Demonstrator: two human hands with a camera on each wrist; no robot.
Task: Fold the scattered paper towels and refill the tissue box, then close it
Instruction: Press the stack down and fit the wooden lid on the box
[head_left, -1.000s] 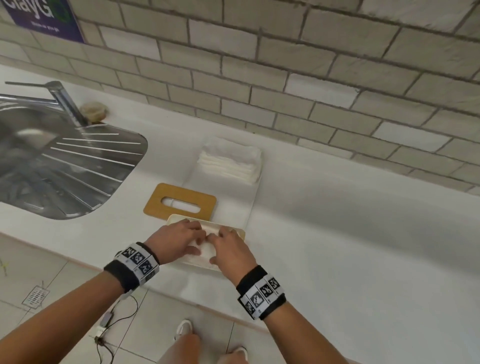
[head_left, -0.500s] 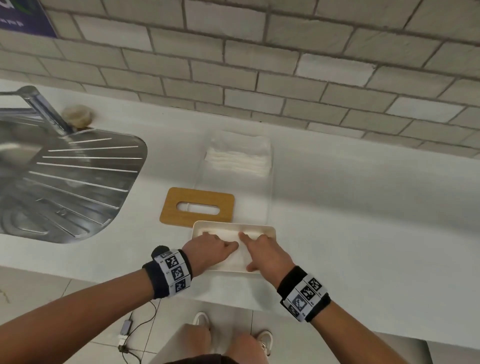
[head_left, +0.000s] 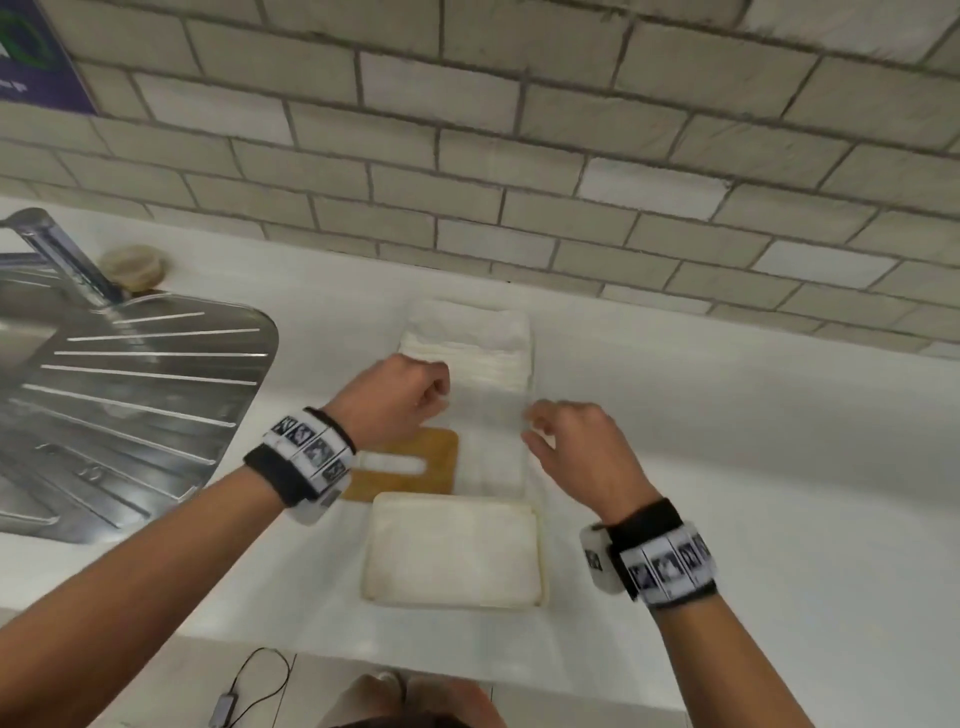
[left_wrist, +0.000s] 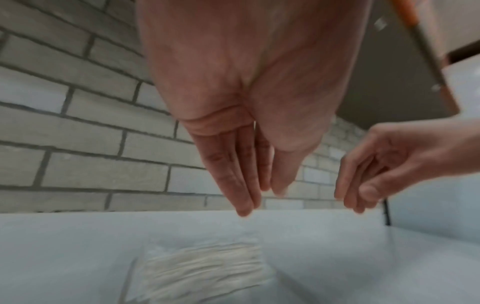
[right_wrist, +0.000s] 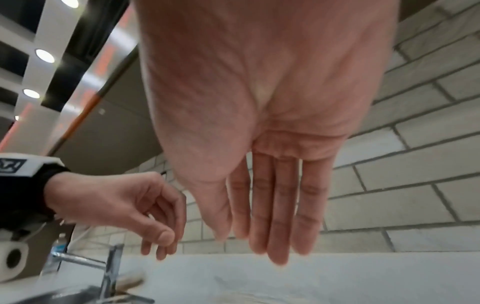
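Two big things first: on the desk (head_left: 727, 467), mid-frame, the open box (head_left: 454, 551); above it the towel stack (head_left: 467, 345), soft and light. We'd pinch a towel's edges. Left hand (head_left: 395, 400) and right hand (head_left: 576, 447) hover loose, empty.

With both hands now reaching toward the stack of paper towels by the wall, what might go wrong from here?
1. Both the left hand and the right hand are empty and above the flat sheet; a hasty grab at the stack might scatter its loose layers.
2. The left forearm passes over the wooden lid, so pulling back could knock it.
3. The open box sits near the counter edge and might get nudged off.
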